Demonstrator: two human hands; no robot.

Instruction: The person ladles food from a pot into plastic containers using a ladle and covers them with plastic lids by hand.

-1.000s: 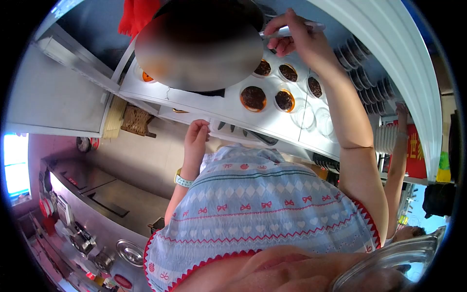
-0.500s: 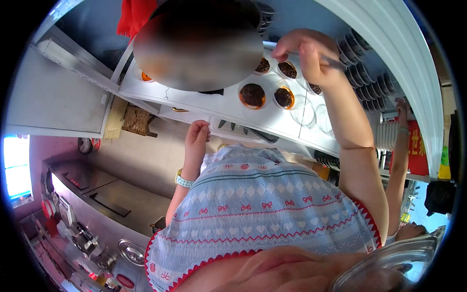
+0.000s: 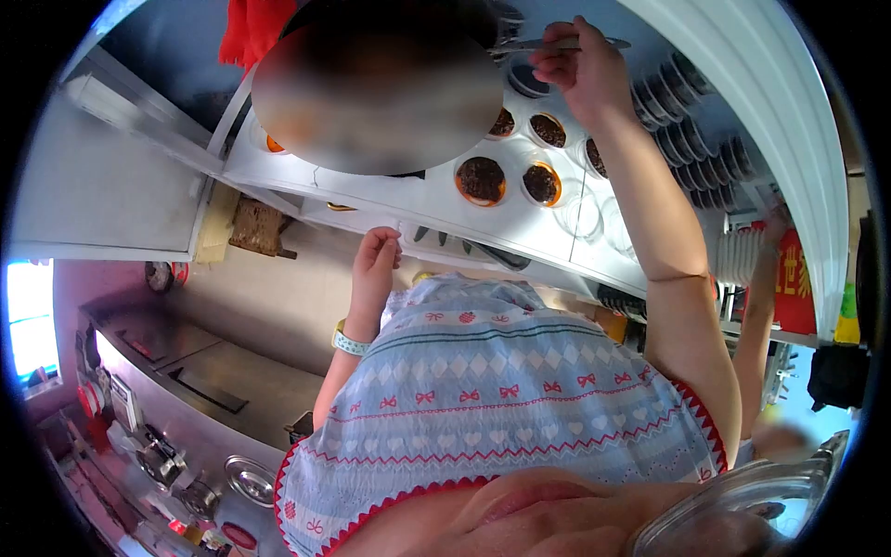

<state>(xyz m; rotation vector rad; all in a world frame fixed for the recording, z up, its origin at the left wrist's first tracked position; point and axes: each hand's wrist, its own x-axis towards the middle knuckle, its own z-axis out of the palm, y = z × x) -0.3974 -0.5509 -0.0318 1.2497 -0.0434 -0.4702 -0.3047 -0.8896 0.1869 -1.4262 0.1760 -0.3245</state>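
Note:
My right hand is raised at the back of the white counter, its fingers closed round a thin metal utensil. Below and beside it stand several round clear cups with dark crumbs on an orange layer, among them a large one and a smaller one. Clear, seemingly empty cups are to their right. In front of the counter edge, my left hand hangs with its fingers loosely curled together, nothing visible in them.
A blurred oval hides part of the counter. Stacked dark-rimmed containers line the right side. Another person's arm reaches in at far right. Knives or similar tools lie in an open drawer. A steel worktop is at left.
My right hand first turned inward and back over the cups, then opened out upward with the utensil, uncovering a dark round cup. My left hand has stayed almost still.

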